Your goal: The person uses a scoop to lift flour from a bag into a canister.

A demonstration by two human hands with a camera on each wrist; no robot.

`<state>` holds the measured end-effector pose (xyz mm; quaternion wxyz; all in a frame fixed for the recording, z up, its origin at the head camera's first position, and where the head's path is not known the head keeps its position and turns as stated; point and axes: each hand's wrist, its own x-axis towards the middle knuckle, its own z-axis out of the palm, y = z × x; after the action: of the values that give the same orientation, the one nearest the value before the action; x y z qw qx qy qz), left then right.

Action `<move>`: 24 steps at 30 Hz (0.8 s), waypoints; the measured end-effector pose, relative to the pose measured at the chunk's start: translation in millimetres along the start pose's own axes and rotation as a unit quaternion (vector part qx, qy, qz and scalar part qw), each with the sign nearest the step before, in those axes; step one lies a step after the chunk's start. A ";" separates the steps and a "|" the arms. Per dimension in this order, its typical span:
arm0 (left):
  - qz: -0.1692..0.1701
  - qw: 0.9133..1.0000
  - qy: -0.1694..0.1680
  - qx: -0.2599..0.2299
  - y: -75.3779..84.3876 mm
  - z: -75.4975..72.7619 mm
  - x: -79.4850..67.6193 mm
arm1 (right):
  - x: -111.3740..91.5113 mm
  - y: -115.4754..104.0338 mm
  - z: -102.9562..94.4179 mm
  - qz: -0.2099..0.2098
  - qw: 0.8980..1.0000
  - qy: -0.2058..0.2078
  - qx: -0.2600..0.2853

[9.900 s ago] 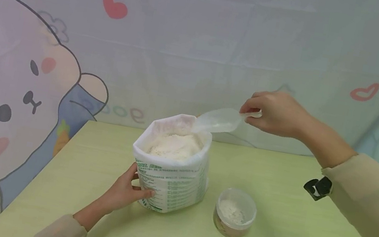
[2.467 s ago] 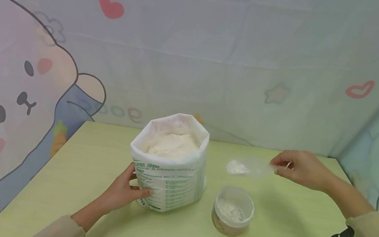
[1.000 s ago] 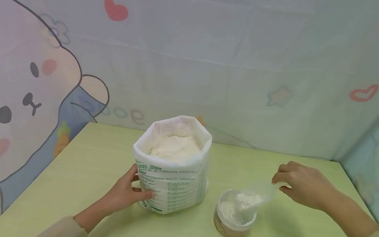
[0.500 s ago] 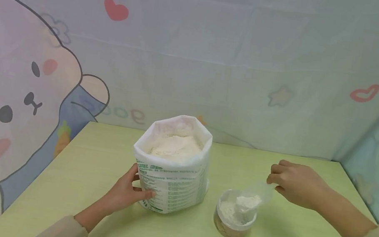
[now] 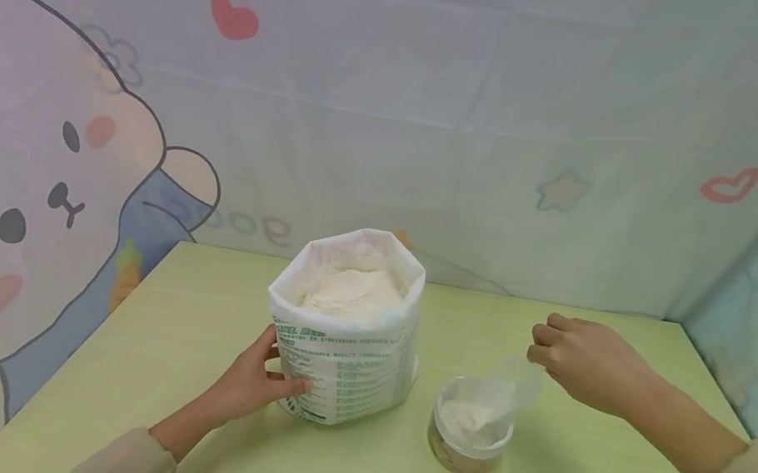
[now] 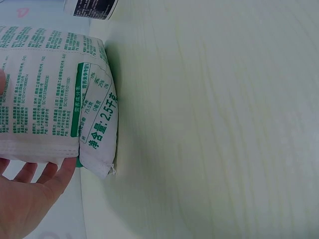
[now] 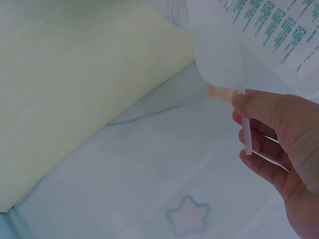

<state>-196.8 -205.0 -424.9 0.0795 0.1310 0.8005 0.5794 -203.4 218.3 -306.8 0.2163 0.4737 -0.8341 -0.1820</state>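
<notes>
Scoop (image 5: 525, 383), right hand (image 5: 585, 362) pinching it, slants away from the table's right edge (image 5: 692, 361) down into the tub (image 5: 464, 457); left hand (image 5: 252, 385) grips bag (image 5: 355, 380).

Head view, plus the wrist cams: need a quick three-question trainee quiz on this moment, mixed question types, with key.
1. Short answer: what does the right hand hold?
2. True or false: from the person's side, the round tub stands to the right of the powder bag.
3. Multiple choice: the left hand grips
A) the round tub
B) the powder bag
C) nothing

Key:
1. A translucent scoop, by its handle.
2. True.
3. B; the thumb lies on the printed front.
</notes>
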 end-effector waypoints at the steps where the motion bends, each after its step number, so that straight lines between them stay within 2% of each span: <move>1: 0.000 1.000 0.000 0.000 -0.1 0.0 0.1 | 1.0 -0.5 -1.3 -0.001 1.000 -0.002 -0.005; 7: 0.000 1.000 0.000 -0.004 -0.2 0.3 0.4 | 6.7 -4.4 -10.9 0.000 1.000 -0.020 -0.024; 16: 0.001 1.000 0.001 -0.001 1.3 0.4 0.3 | 11.1 -11.1 -15.1 -0.050 0.993 -0.015 -0.103; 24: -0.003 1.000 0.003 -0.003 2.2 0.5 -0.3 | 12.6 -14.3 -15.5 -0.062 0.989 -0.021 -0.136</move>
<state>-196.1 -204.0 -423.0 0.0793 0.1266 0.7994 0.5819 -190.8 198.8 -298.8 0.2491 0.4865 -0.7753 -0.3165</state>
